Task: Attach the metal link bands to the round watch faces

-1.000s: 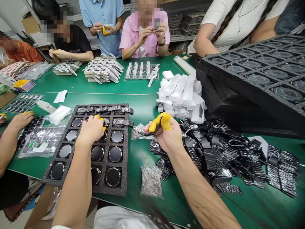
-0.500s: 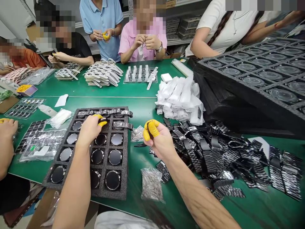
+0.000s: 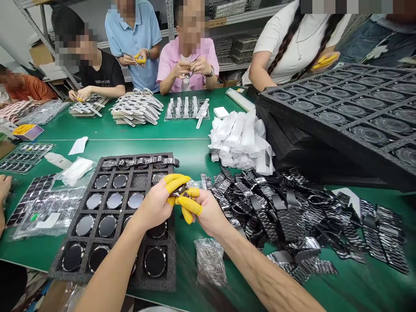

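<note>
My left hand (image 3: 159, 201), with yellow finger covers, is closed on a dark round watch case (image 3: 179, 190) above the right edge of the foam tray. My right hand (image 3: 203, 208), also in yellow finger covers, meets it from the right, its fingers pinched at the watch case; anything small between them is hidden. Below lies the grey foam tray (image 3: 170, 277), holding round black watch faces in its compartments, with black link bands across its top row. One compartment in the second row shows bare foam.
Black metal bands (image 3: 279, 208) are heaped at right, beside white wrapped pieces (image 3: 240, 138). A bag of metal pins (image 3: 210, 262) lies in front. A large foam tray (image 3: 341, 104) stands at back right. Several people sit or stand across the green table (image 3: 130, 145).
My left hand has lifted a watch case out of the tray and moved right. My right hand has moved left to meet it. The view has shifted slightly.
</note>
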